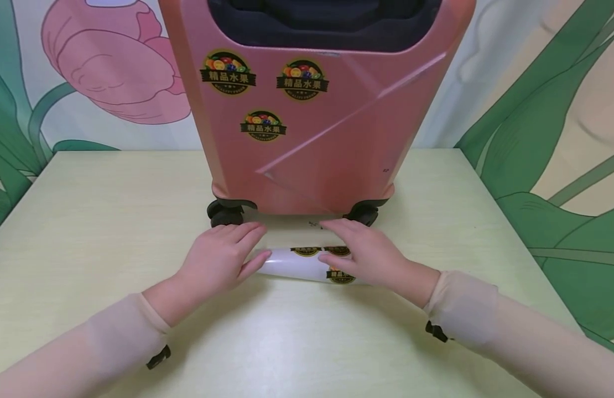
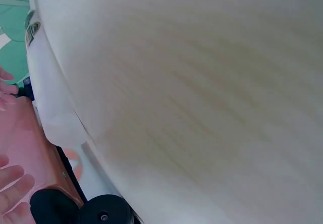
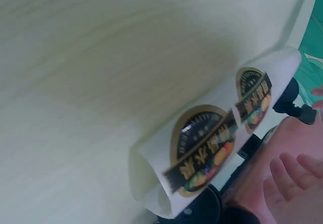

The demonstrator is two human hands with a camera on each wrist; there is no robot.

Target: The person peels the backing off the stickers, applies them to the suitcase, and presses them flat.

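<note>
A white sticker sheet (image 1: 297, 266), rolled into a loose tube, lies on the table in front of a pink suitcase (image 1: 332, 138). Round fruit-label stickers in black and gold show on the sheet's right part; the right wrist view looks into the open end of the roll (image 3: 202, 153). My left hand (image 1: 219, 255) is at the sheet's left end, fingers extended and thumb apart. Over the right part reaches my right hand (image 1: 367, 251), its fingers also straight and overlapping the sheet in the head view. Neither hand grips anything.
Three fruit-label stickers (image 1: 263, 126) are on the suitcase front, left of a raised diagonal line. The suitcase stands upright on black wheels (image 1: 226, 213) on the pale wooden table (image 1: 113, 221). Behind is a wall painted with plants and a pink flower (image 1: 118, 66).
</note>
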